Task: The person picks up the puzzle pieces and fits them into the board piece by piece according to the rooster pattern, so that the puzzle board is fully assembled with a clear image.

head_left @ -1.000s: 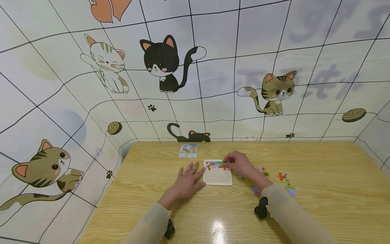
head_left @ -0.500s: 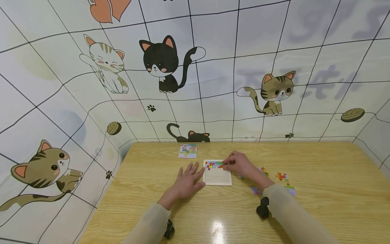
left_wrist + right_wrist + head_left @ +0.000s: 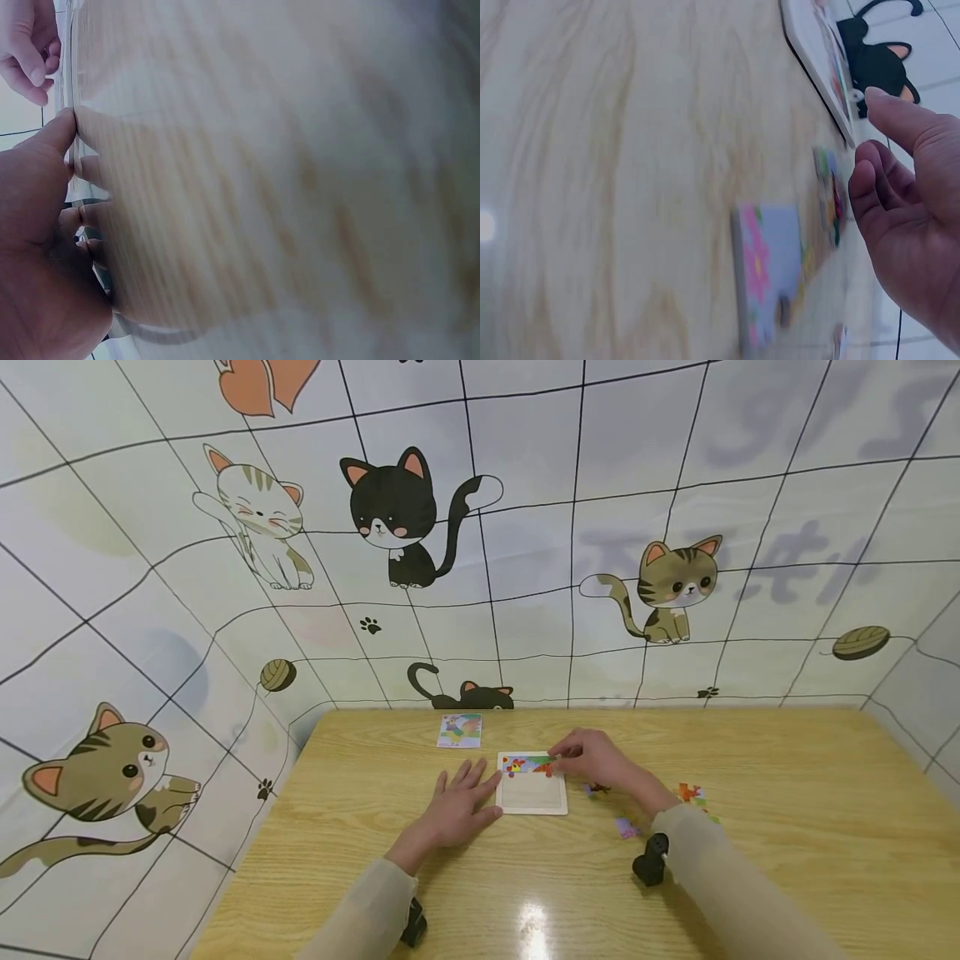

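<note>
A white-rimmed puzzle tray (image 3: 533, 814) lies on the table, with a strip of joined jigsaw pieces (image 3: 517, 766) filling its top part. My left hand (image 3: 453, 810) lies palm down with spread fingers, its fingertips at the tray's left edge. At the upper right corner of the tray is my right hand (image 3: 600, 760), its fingertips over the end of the strip. In the right wrist view, thumb and bent fingers of that hand (image 3: 915, 217) stand apart, with no piece visible between them. A lilac piece with a pink flower (image 3: 772, 255) lies below it.
Loose jigsaw pieces lie right of the tray: a lilac one (image 3: 627, 828), a dark-patterned one (image 3: 597, 789) and orange ones (image 3: 690, 792), partly hidden by the right forearm. A picture card (image 3: 460, 732) lies behind the tray. A cat-printed wall covering (image 3: 525, 635) borders the table's back edge.
The right fingers shift slightly at the tray's upper right corner, and the right forearm moves a little rightward, covering more loose pieces. The left hand stays put. The view drifts slightly.
</note>
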A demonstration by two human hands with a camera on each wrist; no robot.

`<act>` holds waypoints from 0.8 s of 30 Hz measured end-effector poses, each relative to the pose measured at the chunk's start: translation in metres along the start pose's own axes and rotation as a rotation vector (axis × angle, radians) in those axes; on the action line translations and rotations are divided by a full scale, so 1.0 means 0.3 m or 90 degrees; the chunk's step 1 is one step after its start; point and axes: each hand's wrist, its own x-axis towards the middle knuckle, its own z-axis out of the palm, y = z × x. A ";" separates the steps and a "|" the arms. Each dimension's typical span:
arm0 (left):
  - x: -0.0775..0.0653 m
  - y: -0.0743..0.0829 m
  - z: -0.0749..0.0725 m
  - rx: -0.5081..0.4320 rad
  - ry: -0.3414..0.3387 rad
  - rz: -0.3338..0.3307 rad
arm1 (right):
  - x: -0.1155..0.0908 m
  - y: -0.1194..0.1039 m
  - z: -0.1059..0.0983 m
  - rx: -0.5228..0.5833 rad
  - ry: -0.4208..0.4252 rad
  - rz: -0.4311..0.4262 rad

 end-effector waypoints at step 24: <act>-0.003 0.000 0.002 -0.003 0.001 0.002 | -0.200 0.068 -0.153 0.069 -0.050 0.016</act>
